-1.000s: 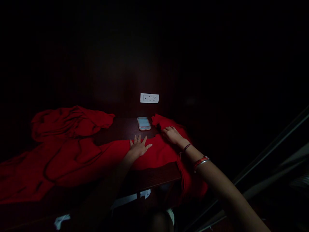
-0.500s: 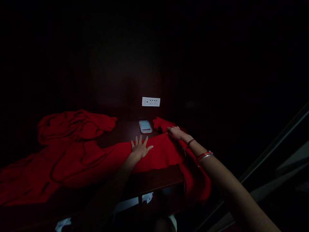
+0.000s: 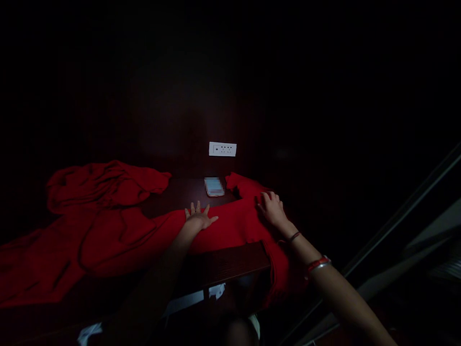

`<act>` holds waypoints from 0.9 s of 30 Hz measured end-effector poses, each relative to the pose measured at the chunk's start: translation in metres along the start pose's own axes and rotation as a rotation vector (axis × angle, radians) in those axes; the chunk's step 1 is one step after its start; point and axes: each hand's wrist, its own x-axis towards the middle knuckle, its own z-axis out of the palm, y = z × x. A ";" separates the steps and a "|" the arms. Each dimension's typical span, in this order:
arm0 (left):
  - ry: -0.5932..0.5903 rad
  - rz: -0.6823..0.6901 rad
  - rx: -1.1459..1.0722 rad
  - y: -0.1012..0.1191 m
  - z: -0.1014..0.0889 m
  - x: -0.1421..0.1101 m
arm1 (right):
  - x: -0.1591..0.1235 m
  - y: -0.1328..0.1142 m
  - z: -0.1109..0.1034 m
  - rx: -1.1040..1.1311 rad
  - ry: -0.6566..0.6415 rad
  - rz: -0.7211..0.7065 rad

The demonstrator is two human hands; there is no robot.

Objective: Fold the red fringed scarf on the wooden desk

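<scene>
A long piece of red cloth [image 3: 226, 226] stretches across the dark wooden desk [image 3: 223, 264], and its right end hangs over the edge. My left hand [image 3: 199, 219] lies on the cloth with fingers spread, pressing near its far edge. Toward the right end, my right hand [image 3: 272, 210] rests on the cloth, fingers bent a little and apart, with no fold seen between them. Loose, crumpled folds of the same red fabric spread over the left side. A red bangle and a dark band circle my right wrist.
A phone [image 3: 214, 187] with a lit screen lies behind the cloth, close to my left fingertips. The wall behind carries a white power socket [image 3: 222, 149]. Pale items show below the desk edge. Most surroundings are too dark to make out.
My right hand has let go of the cloth's far edge and shifted slightly right and nearer, its fingers now more spread. My left hand stays flat on the cloth. The view has turned slightly.
</scene>
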 end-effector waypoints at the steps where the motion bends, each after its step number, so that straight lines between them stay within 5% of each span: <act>1: 0.057 0.028 0.018 0.004 -0.002 -0.004 | -0.012 0.003 -0.002 0.030 -0.051 0.003; 5: 0.216 0.418 -0.037 0.032 -0.003 -0.030 | -0.057 0.009 -0.007 0.143 -0.237 -0.305; 8: 0.213 0.755 -0.077 0.051 0.001 -0.050 | -0.072 0.007 -0.010 0.125 -0.221 -0.415; 11: 0.130 0.948 -0.050 0.057 0.006 -0.058 | -0.070 0.010 -0.016 0.112 -0.256 -0.437; 16: 0.008 1.044 -0.077 0.051 0.004 -0.057 | -0.066 0.023 -0.024 -0.014 -0.341 -0.340; 19: 0.010 1.089 -0.116 0.049 0.002 -0.057 | -0.070 0.028 -0.025 -0.132 -0.252 -0.310; 22: -0.071 0.971 -0.095 0.046 0.005 -0.053 | -0.076 0.030 -0.022 -0.217 -0.140 -0.232; 27: -0.210 0.858 -0.070 0.039 0.003 -0.045 | -0.084 0.031 -0.013 -0.195 -0.176 -0.101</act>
